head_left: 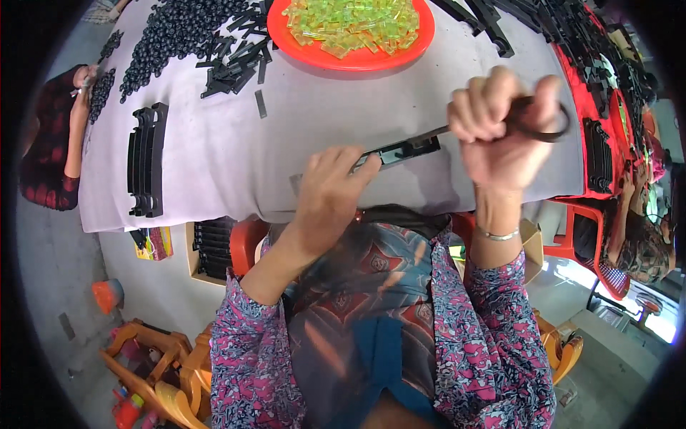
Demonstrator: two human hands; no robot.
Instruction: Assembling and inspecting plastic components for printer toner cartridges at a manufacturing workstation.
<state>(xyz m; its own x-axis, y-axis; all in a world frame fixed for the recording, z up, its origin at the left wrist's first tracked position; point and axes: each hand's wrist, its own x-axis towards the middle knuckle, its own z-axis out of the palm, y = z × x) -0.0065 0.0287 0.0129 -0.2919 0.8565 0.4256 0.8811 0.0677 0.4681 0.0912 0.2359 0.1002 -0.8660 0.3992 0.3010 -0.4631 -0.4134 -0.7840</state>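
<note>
Head view: orange plate [429,32] heaped with translucent green pieces [354,21].

Black plastic strip [400,151]. Black scissors [532,121]. Orange-red tray [357,58], see-through yellow-green bits [354,21] inside. Grey-white tablecloth [321,121]. Pink-and-blue patterned sleeves [486,336]. Small black pieces [171,36]. Orange wooden chair [153,365].

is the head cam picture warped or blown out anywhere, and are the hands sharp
Head view: strong fisheye, the table edge bows and the corners go black; daylight glares white on the floor at lower right; the left hand on the black strip is fairly sharp, the right hand gripping the scissors slightly soft.
</note>
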